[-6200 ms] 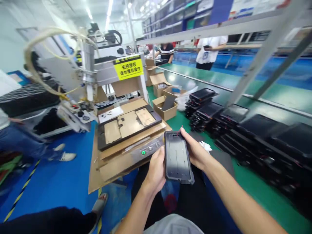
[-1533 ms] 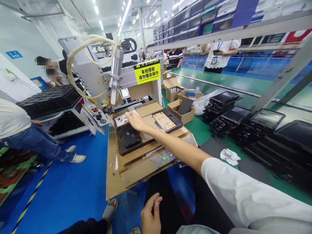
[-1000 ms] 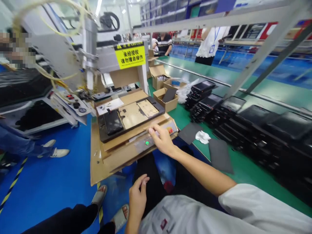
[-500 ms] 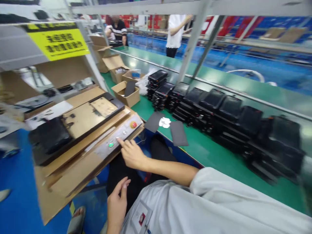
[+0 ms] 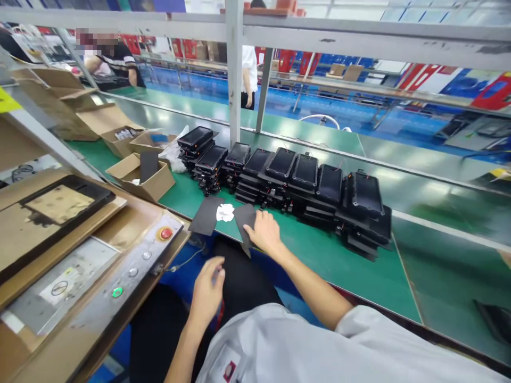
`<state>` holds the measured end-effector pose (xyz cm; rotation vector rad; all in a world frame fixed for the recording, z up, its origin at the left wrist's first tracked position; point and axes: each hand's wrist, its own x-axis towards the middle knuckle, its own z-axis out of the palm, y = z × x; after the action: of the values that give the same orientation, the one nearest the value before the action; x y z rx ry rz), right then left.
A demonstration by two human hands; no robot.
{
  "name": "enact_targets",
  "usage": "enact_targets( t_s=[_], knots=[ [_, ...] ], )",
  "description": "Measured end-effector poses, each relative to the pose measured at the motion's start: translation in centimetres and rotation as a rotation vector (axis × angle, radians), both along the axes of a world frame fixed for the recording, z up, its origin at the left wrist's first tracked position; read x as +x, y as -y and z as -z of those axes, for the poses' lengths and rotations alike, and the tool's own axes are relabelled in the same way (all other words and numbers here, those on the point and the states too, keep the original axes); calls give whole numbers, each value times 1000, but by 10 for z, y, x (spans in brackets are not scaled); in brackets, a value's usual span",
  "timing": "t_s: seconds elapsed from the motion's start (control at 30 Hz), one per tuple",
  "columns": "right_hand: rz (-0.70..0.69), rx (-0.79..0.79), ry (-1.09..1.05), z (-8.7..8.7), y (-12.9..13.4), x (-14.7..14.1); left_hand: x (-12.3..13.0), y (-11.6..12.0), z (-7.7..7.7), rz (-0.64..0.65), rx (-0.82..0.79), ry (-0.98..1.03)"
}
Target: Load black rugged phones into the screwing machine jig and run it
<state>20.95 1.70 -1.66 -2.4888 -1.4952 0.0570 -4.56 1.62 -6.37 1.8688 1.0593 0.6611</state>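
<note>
My right hand (image 5: 265,232) is at the front edge of the green bench, its thumb and fingers closed on a dark grey sheet (image 5: 244,219). The sheet's lower corner sticks out past the bench edge. To the left of it lies another dark grey sheet (image 5: 205,215), with a small heap of white pieces (image 5: 225,213) between the two. Above my lap, my left hand (image 5: 207,290) is loosely curled, thumb apart from the fingers, with nothing in it.
Stacks of black screen-like units (image 5: 282,163) line the green bench (image 5: 315,252). Open cardboard boxes (image 5: 154,183) stand at the left. Beside me is a control panel (image 5: 133,266) with a red button (image 5: 164,233) and a lit green button (image 5: 117,292). A metal post (image 5: 235,80) rises behind the stacks.
My right hand has left the panel button and moved right onto the dark grey sheet, gripping it. The view has turned right. My left hand stays near my lap.
</note>
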Motion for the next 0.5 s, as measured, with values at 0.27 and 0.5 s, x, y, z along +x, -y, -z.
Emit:
enact_targets(
  t_s=[0.27, 0.5],
  knots=[
    [124, -11, -415, 20, 6, 40, 99, -141, -41, 23, 312, -318],
    [39, 514, -968, 18, 47, 12, 116, -74, -45, 139, -86, 67]
  ],
)
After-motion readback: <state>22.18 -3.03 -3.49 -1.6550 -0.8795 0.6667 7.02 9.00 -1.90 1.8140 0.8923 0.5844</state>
